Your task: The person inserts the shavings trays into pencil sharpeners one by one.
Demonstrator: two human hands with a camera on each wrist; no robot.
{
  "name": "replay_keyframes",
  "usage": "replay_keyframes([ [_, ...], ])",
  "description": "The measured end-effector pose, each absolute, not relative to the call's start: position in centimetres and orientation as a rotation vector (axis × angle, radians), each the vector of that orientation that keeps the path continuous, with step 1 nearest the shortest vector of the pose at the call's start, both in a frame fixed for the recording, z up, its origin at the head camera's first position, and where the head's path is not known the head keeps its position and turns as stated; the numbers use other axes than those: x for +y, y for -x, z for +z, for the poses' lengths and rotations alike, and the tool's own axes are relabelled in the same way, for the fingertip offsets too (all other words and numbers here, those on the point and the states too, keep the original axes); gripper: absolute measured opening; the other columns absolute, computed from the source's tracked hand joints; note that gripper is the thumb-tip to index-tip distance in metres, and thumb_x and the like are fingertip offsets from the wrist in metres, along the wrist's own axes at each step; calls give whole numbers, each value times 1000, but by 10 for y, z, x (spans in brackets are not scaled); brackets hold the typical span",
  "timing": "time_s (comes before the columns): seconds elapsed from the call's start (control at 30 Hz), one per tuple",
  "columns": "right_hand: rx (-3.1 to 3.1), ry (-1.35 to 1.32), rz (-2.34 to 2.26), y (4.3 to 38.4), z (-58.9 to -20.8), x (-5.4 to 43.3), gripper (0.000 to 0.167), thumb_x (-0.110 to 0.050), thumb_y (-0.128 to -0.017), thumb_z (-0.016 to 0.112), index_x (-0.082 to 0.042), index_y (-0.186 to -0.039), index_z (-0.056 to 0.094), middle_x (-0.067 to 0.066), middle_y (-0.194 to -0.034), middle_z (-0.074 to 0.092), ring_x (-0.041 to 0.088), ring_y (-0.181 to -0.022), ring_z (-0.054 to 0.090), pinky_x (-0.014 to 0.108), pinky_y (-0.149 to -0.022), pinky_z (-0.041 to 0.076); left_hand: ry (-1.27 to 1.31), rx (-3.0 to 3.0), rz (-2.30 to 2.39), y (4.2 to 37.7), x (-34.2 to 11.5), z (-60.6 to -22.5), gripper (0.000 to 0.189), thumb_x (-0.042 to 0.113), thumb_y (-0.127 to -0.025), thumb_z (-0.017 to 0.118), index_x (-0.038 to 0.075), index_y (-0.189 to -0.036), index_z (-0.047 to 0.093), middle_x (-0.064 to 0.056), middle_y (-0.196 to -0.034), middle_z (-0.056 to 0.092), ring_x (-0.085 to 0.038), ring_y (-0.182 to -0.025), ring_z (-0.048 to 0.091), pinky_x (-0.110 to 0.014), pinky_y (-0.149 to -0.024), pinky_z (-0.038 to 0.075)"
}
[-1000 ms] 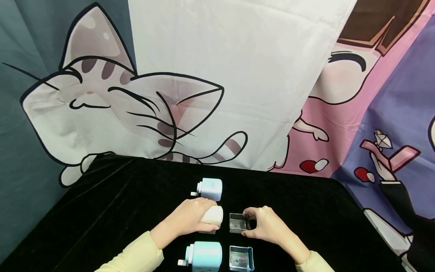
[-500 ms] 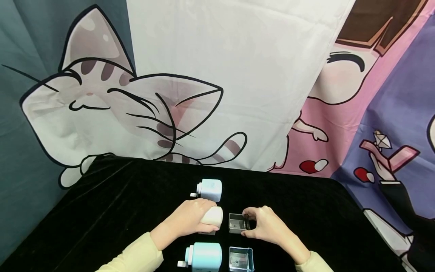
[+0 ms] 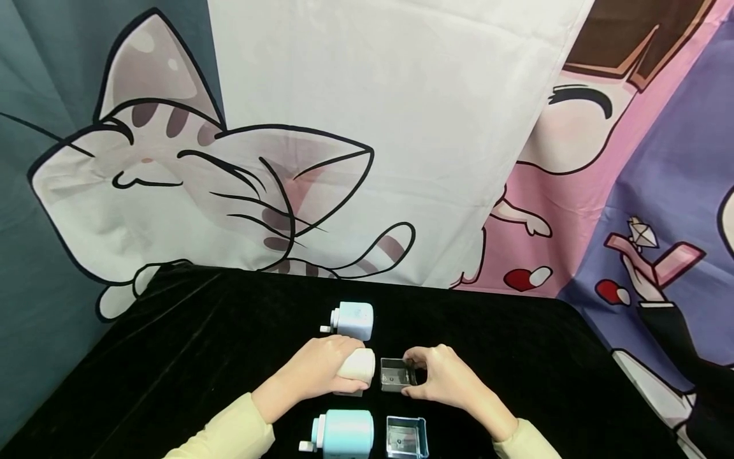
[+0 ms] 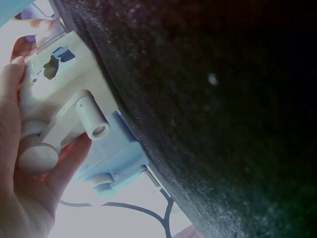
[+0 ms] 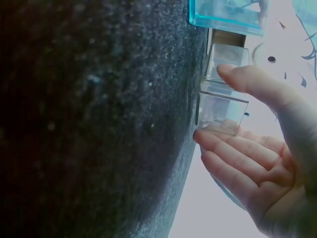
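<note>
My left hand (image 3: pixel 322 364) grips a white hand-crank pencil sharpener (image 3: pixel 359 365) from above, and the sharpener lies with its crank side toward the left. In the left wrist view its crank handle (image 4: pixel 91 116) and a small printed picture on its body show; the fingers wrap round both sides. With thumb and fingers, my right hand (image 3: pixel 444 377) holds a clear shavings drawer (image 3: pixel 394 376) by its sides. The drawer's open top faces up, just right of the white sharpener, with a narrow gap between them in the head view.
Behind the left hand lies a pale blue pencil sharpener (image 3: pixel 355 320). Nearer the front is a turquoise sharpener (image 3: pixel 347 432), with a blue-edged clear drawer (image 3: pixel 406 437) to its right. Everything rests on a black velvet cloth (image 3: pixel 229 331); a printed cartoon curtain (image 3: pixel 436 127) hangs behind.
My right hand has shifted the clear drawer slightly left, closer to the white sharpener. The left hand keeps its grip and stays nearly in place.
</note>
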State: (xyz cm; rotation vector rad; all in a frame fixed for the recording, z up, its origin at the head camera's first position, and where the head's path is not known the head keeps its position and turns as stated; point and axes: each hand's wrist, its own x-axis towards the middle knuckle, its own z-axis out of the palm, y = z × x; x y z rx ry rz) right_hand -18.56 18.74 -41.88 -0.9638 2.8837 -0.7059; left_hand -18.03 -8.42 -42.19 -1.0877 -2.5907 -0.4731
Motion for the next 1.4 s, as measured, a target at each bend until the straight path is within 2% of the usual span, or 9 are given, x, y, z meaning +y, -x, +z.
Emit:
replay_keyframes([
  [0.8,2808,1018,-745,187,-420,172,42,-28,-70,83,-7,-102,68,3,-95,74,6,-84,69,24,-72,55,1090,-2587,-506,179,-83,-421,47,51,-75,75,17,-105,63,6,-91,67,-6,-78,59,-23,-65,50],
  [1.4,2779,1024,-764,189,-422,165,41,-29,-70,83,-8,-102,68,1,-95,74,4,-85,68,22,-74,55,1101,-2576,-499,181,-84,-422,49,52,-76,74,16,-107,63,6,-92,67,-6,-79,60,-22,-65,50],
])
